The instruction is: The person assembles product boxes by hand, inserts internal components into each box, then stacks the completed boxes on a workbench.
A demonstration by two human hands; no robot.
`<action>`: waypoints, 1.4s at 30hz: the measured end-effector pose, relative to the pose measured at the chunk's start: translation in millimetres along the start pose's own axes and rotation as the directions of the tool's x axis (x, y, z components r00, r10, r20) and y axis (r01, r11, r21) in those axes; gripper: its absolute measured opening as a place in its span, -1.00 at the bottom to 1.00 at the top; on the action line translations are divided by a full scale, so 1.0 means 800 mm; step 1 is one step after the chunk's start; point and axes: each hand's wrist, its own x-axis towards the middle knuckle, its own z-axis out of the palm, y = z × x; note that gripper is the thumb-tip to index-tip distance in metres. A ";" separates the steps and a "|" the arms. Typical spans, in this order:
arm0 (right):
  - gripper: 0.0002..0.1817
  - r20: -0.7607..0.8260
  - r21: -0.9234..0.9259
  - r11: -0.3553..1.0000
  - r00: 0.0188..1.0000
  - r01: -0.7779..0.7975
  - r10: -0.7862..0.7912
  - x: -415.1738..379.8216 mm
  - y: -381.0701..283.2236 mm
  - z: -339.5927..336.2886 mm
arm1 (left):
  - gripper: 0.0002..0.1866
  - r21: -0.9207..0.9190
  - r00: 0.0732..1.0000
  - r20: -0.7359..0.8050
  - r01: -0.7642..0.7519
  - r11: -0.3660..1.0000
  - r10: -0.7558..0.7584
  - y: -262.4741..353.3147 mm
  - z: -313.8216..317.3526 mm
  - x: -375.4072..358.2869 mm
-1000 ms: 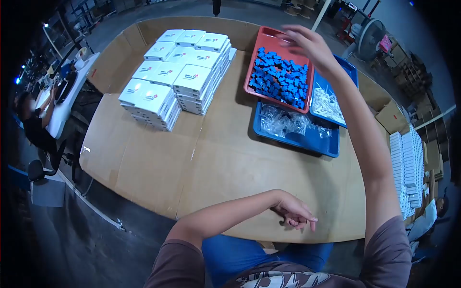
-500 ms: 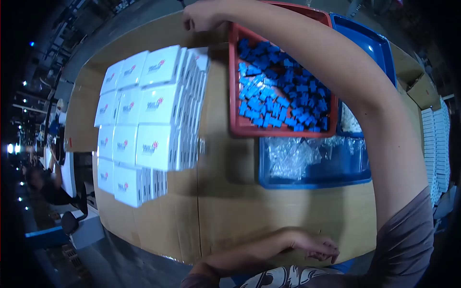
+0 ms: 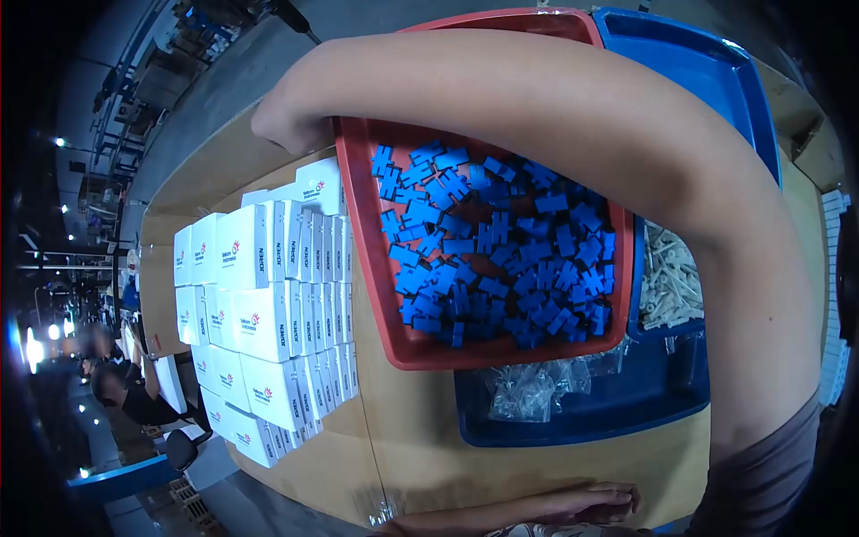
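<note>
My right arm crosses over the red tray, which holds many small blue plastic pieces. My right hand is at the tray's far left corner, just beyond the stacked white boxes. Its back faces me and its fingers are mostly hidden, so what it may hold cannot be seen. Low in the view, close to my body, my left hand rests over the cardboard surface with loosely bent fingers and nothing visible in it.
A blue tray with clear plastic bags sits partly under the red tray. Right of that, another blue tray holds white screw-like plastic pieces. A further blue tray stands at the back right. Other people are at far left.
The view has shifted, and the trays appear larger and lower. My right hand has come left and down toward the box stack. My left hand sits lower in view.
</note>
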 end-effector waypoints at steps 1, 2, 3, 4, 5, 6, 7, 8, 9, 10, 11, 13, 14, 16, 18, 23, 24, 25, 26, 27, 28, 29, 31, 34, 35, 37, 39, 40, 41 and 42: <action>-0.61 0.000 -0.008 1.000 1.000 -0.024 0.024 -0.002 -0.003 0.002 | -0.62 -0.008 0.999 -0.036 -0.018 1.000 0.017 -0.004 -0.005 0.004; -0.59 -0.001 -0.017 0.999 0.999 -0.052 0.052 -0.004 -0.006 0.001 | -0.62 -0.014 0.997 -0.073 -0.033 0.999 0.032 -0.013 -0.012 0.008; -0.58 -0.002 -0.026 0.997 0.997 -0.078 0.078 -0.008 -0.011 -0.003 | -0.63 -0.020 0.993 -0.110 -0.049 0.999 0.046 -0.012 -0.012 0.010; -0.62 0.028 -0.020 0.997 0.996 -0.080 0.081 -0.013 -0.016 -0.007 | -0.64 -0.025 0.993 -0.109 -0.049 0.998 0.046 -0.011 -0.013 0.010; -0.65 0.059 -0.015 0.997 0.995 -0.082 0.083 -0.018 -0.022 -0.011 | -0.65 -0.030 0.993 -0.107 -0.049 0.998 0.046 -0.009 -0.013 0.009; -0.68 0.090 -0.013 0.997 0.992 -0.082 0.083 -0.018 -0.026 -0.016 | -0.66 -0.032 0.994 -0.103 -0.051 0.998 0.047 -0.006 -0.011 0.008; -0.66 0.114 -0.018 0.995 0.988 -0.101 0.102 -0.010 -0.029 -0.017 | -0.66 -0.022 0.993 -0.094 -0.067 0.998 0.064 -0.010 -0.014 0.008; -0.63 0.137 -0.027 0.993 0.983 -0.117 0.120 0.003 -0.030 -0.014 | -0.66 -0.010 0.993 -0.084 -0.084 0.996 0.083 -0.015 -0.020 0.009; -0.59 0.161 -0.034 0.991 0.978 -0.131 0.135 0.012 -0.035 -0.015 | -0.66 -0.001 0.992 -0.074 -0.104 0.995 0.104 -0.020 -0.021 0.008; -0.53 0.204 -0.035 0.989 0.967 -0.145 0.149 0.017 -0.039 -0.016 | -0.66 0.020 0.990 -0.085 -0.112 0.994 0.113 -0.015 -0.015 0.005; -0.47 0.247 -0.039 0.987 0.955 -0.158 0.163 0.018 -0.040 -0.015 | -0.65 0.042 0.988 -0.093 -0.121 0.992 0.124 -0.009 -0.010 0.001; -0.37 0.366 -0.034 0.977 0.907 -0.209 0.207 0.037 -0.041 -0.008 | -0.61 0.075 0.987 -0.079 -0.135 0.988 0.141 -0.014 -0.014 0.001; -0.33 0.441 -0.029 0.968 0.866 -0.249 0.236 0.056 -0.037 0.004 | -0.62 0.061 0.987 -0.091 -0.124 0.990 0.129 -0.013 -0.011 -0.002; -0.29 0.528 0.001 0.947 0.804 -0.321 0.272 0.065 -0.043 0.009 | -0.62 0.030 0.988 -0.115 -0.098 0.995 0.100 -0.004 0.002 -0.007; -0.29 0.556 0.063 0.922 0.781 -0.382 0.286 0.053 -0.046 0.012 | -0.64 0.041 0.985 -0.104 -0.137 0.990 0.140 0.001 0.011 -0.015; -0.40 0.484 0.116 0.952 0.853 -0.283 0.195 0.046 -0.055 0.020 | -0.61 0.000 0.986 -0.050 -0.162 0.987 0.162 0.008 -0.003 -0.009; -0.44 0.461 0.141 0.941 0.862 -0.306 0.211 0.042 -0.058 0.014 | -0.60 -0.006 0.986 -0.037 -0.161 0.987 0.161 0.011 -0.004 -0.009; -0.55 0.350 0.108 0.948 0.904 -0.299 0.245 0.038 -0.062 0.010 | -0.61 0.007 0.984 -0.039 -0.174 0.985 0.174 0.012 -0.004 -0.008; -0.58 0.319 0.168 0.923 0.905 -0.346 0.281 0.033 -0.065 0.002 | -0.61 0.016 0.985 -0.032 -0.170 0.985 0.170 0.015 -0.005 -0.008; -0.61 0.287 0.225 0.895 0.904 -0.386 0.318 0.026 -0.069 -0.010 | -0.61 0.029 0.986 -0.025 -0.167 0.986 0.168 0.020 -0.003 -0.010; -0.64 0.256 0.283 0.861 0.899 -0.422 0.356 0.018 -0.070 -0.021 | -0.61 0.043 0.986 -0.016 -0.163 0.986 0.164 0.022 -0.002 -0.010; -0.59 0.053 0.286 0.890 0.934 -0.354 0.354 0.014 -0.061 -0.016 | -0.61 0.043 0.988 -0.033 -0.149 0.988 0.150 0.024 -0.005 -0.009; -0.52 -0.281 0.299 0.909 0.883 -0.291 0.375 -0.017 -0.060 -0.020 | -0.61 0.080 0.987 -0.065 -0.141 0.987 0.146 0.028 0.002 -0.013; -0.48 -0.551 0.432 0.870 0.694 -0.238 0.464 -0.085 -0.073 -0.037 | -0.60 0.123 0.987 -0.076 -0.133 0.983 0.143 0.023 -0.001 -0.011; -0.50 -0.604 0.501 0.846 0.626 -0.182 0.493 -0.114 -0.086 -0.040 | -0.60 0.138 0.987 -0.078 -0.128 0.982 0.140 0.021 -0.001 -0.011; -0.56 -0.673 0.580 0.813 0.529 -0.058 0.517 -0.171 -0.110 -0.041 | -0.56 0.182 0.991 -0.008 -0.131 0.975 0.135 0.019 -0.004 -0.006; -0.63 -0.713 0.616 0.785 0.475 0.072 0.516 -0.232 -0.142 -0.034 | -0.54 0.167 0.993 0.029 -0.113 0.979 0.110 0.021 -0.006 -0.006; -0.66 -0.685 0.637 0.770 0.474 0.021 0.554 -0.268 -0.174 -0.042 | -0.52 0.162 0.994 0.045 -0.103 0.981 0.097 0.022 -0.004 -0.008; -0.65 -0.679 0.660 0.750 0.455 0.035 0.576 -0.300 -0.200 -0.043 | -0.48 0.214 0.992 0.006 -0.124 0.969 0.126 0.021 -0.004 -0.008; -0.65 -0.669 0.685 0.727 0.437 0.050 0.601 -0.331 -0.225 -0.040 | -0.47 0.235 0.993 -0.002 -0.117 0.965 0.121 0.019 -0.001 -0.009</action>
